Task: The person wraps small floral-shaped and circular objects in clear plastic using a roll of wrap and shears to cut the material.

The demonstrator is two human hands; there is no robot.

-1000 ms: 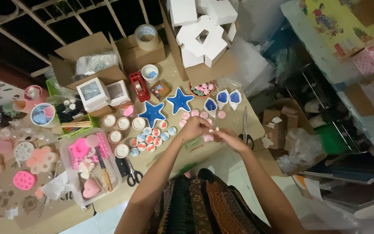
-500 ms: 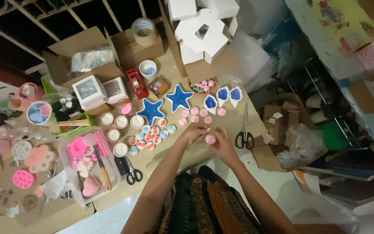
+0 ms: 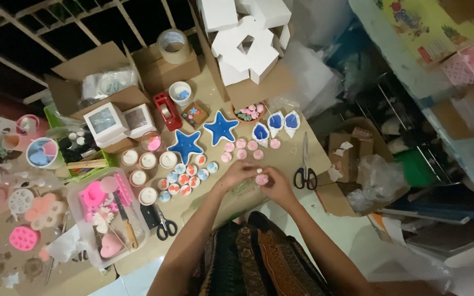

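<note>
A small round pink piece (image 3: 261,178) sits pinched between the fingertips of both hands, held just above the near edge of a cardboard-covered table (image 3: 281,159). The left hand (image 3: 238,174) closes on it from one side and the right hand (image 3: 277,185) from the other, so the two hands meet around the piece, fingers curled in and touching it.

Just beyond the pink piece, a short row of similar pink rounds (image 3: 242,148) lies on the table. Past those rest two blue stars (image 3: 203,137) side by side, with two blue-and-white shell shapes (image 3: 275,126) next to them. To the right of the piece lies a pair of black-handled scissors (image 3: 305,164), blades pointing away from the person. To its left is a cluster of small red, white and blue rounds (image 3: 186,176), and farther that way a group of white cups (image 3: 146,170). A second pair of scissors (image 3: 160,222) lies well left of the piece, beside a clear plastic tray (image 3: 138,241) holding pink moulds. A red tape dispenser (image 3: 167,109) and a roll of tape (image 3: 173,46) stand at the far side of the table, near stacked white boxes (image 3: 248,38).
</note>
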